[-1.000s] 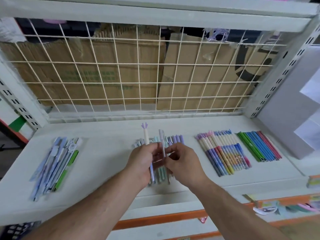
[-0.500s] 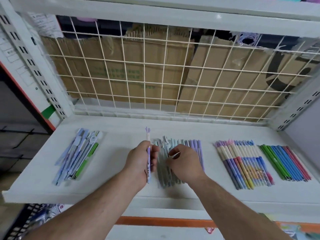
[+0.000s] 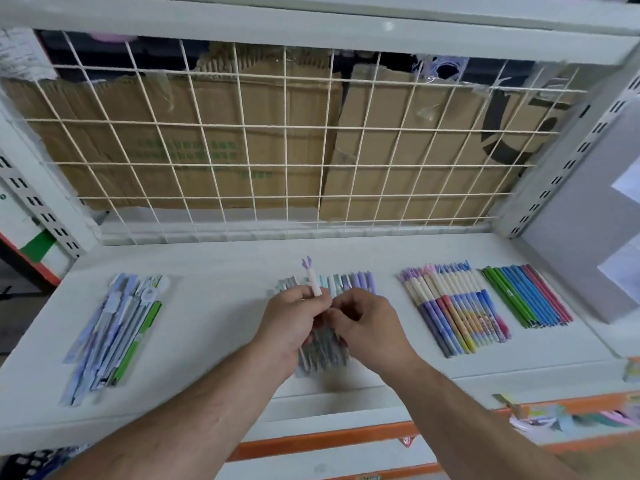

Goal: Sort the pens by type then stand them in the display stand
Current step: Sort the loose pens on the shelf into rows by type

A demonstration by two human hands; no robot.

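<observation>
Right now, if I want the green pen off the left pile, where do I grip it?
Pinch the green pen mid-barrel from its right side, coming down from above. It lies flat at the left pile's right edge, so that side faces bare shelf while the other presses against neighbouring pens.

Four groups of pens are laid on the shelf (image 3: 221, 306): a bluish packaged heap (image 3: 114, 327) near the left edge, pastel pens (image 3: 346, 284) at the middle, patterned pens (image 3: 453, 306), and green-blue-red sticks (image 3: 526, 294) toward the right edge. One white pen (image 3: 313, 280) with a purple topper is held upright.
</observation>
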